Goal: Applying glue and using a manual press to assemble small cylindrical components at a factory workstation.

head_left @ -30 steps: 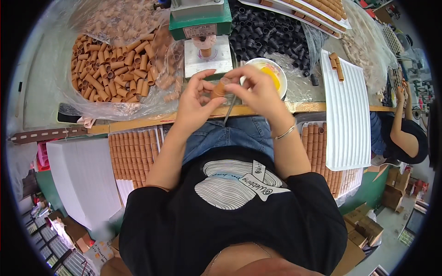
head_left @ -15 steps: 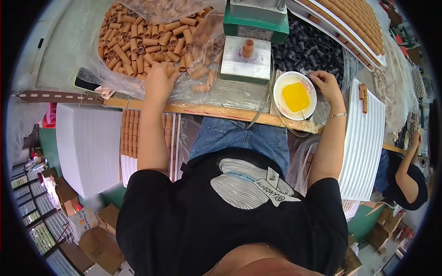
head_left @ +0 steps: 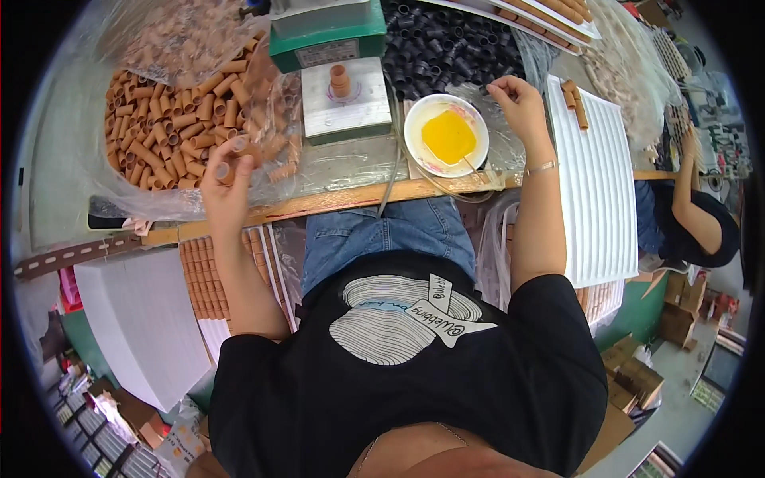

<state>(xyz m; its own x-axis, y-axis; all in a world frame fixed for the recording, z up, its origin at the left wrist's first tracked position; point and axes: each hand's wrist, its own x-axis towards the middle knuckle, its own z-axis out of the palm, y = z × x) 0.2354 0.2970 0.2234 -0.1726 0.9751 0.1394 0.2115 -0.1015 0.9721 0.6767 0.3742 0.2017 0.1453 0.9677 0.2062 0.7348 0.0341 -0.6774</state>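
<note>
My left hand (head_left: 227, 187) is closed around a short brown tube (head_left: 225, 173), whose round end shows between the fingers. It is at the near edge of a heap of brown tubes (head_left: 171, 131) in clear plastic. My right hand (head_left: 522, 111) has thumb and fingertips pinched together, beside the black ring-like pieces (head_left: 454, 48); whatever small thing is in the pinch is too unclear to name. Left of that hand stands a white bowl (head_left: 412, 143) holding yellow material (head_left: 449, 136) and a thin stick. Between my hands, a brown piece (head_left: 340, 80) stands upright on a metal block (head_left: 347, 111).
The green and grey machine (head_left: 327, 40) rises behind the block. A wooden strip (head_left: 343, 199) edges the bench, with a thin hose (head_left: 396, 171) hanging over it. White ribbed sheets (head_left: 594, 191) lie at right, tubes on top; a white stack (head_left: 143, 319) stands left. Another person (head_left: 689, 215) works far right.
The view has swung, shifting the bench leftward in the picture. My left hand now shows a tube in its fingers at the heap. My right hand is slightly farther from the bowl.
</note>
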